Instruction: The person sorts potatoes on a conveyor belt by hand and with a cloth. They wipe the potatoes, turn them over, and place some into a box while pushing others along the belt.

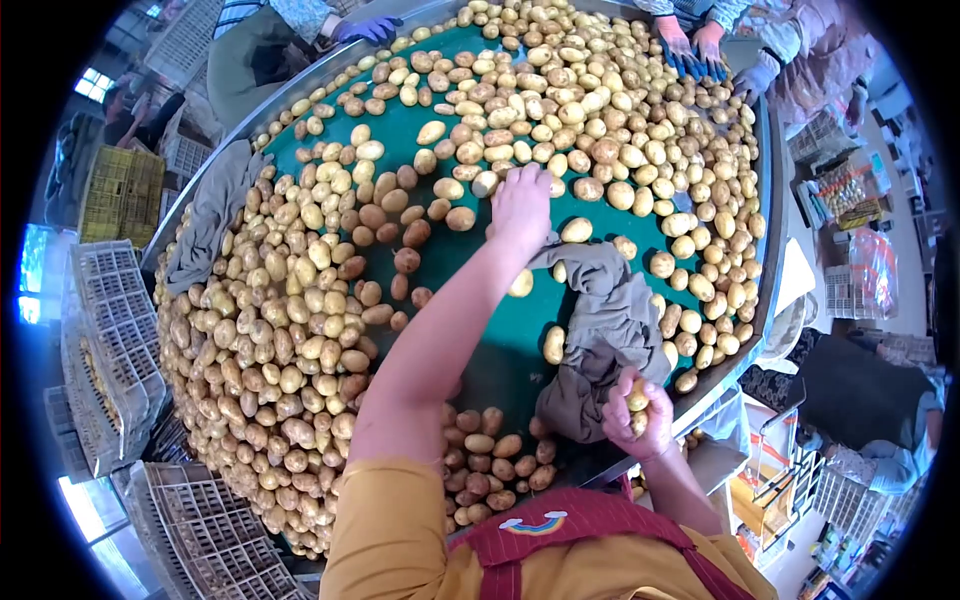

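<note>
My left hand (521,207) reaches over the green tabletop (497,372), back upward. Its fingers are bent down and close together; whatever they grip is hidden beneath. A pale potato (485,184) lies right beside these fingers, and another potato (557,187) is on their other side. Nearer my body, my right hand (652,425) is closed around small potatoes, with an upper potato (637,397) and a lower potato (638,424) showing between thumb and fingers. A crumpled grey-brown cloth (602,335) lies between my two hands, just left of the right one.
Potatoes are heaped at the left (270,370) and far right (600,90). A metal rim (772,230) edges the table. Another grey cloth (217,205) lies at the left edge. Co-workers' gloved hands (692,55) work at the far side. Plastic crates (110,340) stand on the left.
</note>
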`<action>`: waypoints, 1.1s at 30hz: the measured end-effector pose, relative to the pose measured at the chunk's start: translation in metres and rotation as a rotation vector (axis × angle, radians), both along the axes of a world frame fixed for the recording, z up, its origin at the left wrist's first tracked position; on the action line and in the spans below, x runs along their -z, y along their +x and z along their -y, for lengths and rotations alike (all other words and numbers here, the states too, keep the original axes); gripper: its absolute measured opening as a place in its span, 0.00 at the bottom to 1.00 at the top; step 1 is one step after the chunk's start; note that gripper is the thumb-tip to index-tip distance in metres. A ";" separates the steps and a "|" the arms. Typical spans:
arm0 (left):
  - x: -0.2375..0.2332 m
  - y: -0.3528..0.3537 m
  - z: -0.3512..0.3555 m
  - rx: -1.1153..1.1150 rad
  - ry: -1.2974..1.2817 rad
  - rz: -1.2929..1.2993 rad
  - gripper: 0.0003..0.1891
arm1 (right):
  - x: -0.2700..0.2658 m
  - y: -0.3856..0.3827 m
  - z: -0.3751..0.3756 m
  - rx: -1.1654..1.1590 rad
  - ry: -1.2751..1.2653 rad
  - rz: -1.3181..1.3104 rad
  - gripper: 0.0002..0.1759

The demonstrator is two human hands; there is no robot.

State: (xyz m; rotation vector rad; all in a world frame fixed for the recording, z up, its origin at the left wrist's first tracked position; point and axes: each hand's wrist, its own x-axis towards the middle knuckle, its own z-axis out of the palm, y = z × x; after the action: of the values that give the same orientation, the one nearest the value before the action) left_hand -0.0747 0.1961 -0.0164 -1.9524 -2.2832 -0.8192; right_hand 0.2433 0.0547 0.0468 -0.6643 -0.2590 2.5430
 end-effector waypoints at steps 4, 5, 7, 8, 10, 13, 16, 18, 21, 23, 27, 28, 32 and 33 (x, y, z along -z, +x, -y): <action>0.008 -0.006 -0.037 -0.060 -0.275 -0.090 0.20 | -0.006 -0.016 0.000 -0.007 0.038 -0.013 0.20; 0.010 -0.003 -0.034 -0.070 -0.250 -0.057 0.20 | -0.002 -0.015 -0.002 0.013 0.039 -0.020 0.19; -0.009 0.019 -0.005 -0.042 -0.087 0.053 0.19 | 0.001 -0.013 -0.009 0.086 -0.094 0.018 0.23; -0.019 0.037 0.016 0.001 0.056 0.127 0.19 | -0.004 -0.018 -0.016 0.094 -0.072 0.007 0.33; -0.048 0.074 0.069 0.252 0.005 0.325 0.22 | -0.009 -0.028 -0.025 0.205 -0.112 -0.033 0.40; -0.083 0.078 0.099 0.517 0.000 0.454 0.27 | 0.011 -0.017 -0.028 0.244 -0.127 -0.114 0.36; -0.073 0.011 0.048 0.134 -0.014 0.305 0.23 | 0.025 -0.008 -0.024 0.207 -0.119 -0.202 0.30; -0.042 -0.021 0.019 -0.291 -0.146 -0.134 0.25 | 0.018 -0.006 -0.022 0.188 -0.113 -0.190 0.30; -0.007 -0.045 -0.010 -0.386 -0.418 -0.297 0.25 | 0.006 -0.001 -0.017 0.192 -0.126 -0.192 0.30; 0.008 -0.044 -0.012 -0.325 -0.291 -0.278 0.22 | 0.003 0.006 -0.011 0.198 -0.096 -0.169 0.30; -0.006 -0.015 -0.009 -0.092 -0.088 0.019 0.23 | 0.004 0.023 -0.004 0.222 -0.115 -0.239 0.30; -0.017 -0.003 -0.007 -0.008 -0.066 0.143 0.23 | 0.003 0.027 -0.001 0.233 -0.120 -0.230 0.30; -0.079 0.067 0.013 0.219 0.179 0.394 0.24 | -0.004 0.039 0.008 0.242 -0.106 -0.262 0.29; -0.088 0.079 0.017 0.262 0.234 0.375 0.25 | -0.006 0.041 0.011 0.255 -0.097 -0.276 0.29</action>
State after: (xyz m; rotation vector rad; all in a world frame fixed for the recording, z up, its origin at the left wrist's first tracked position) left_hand 0.0047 0.1786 0.0716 -2.1620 -1.9933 -1.5188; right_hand 0.2845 0.0435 0.0531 -0.3483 0.0422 2.3734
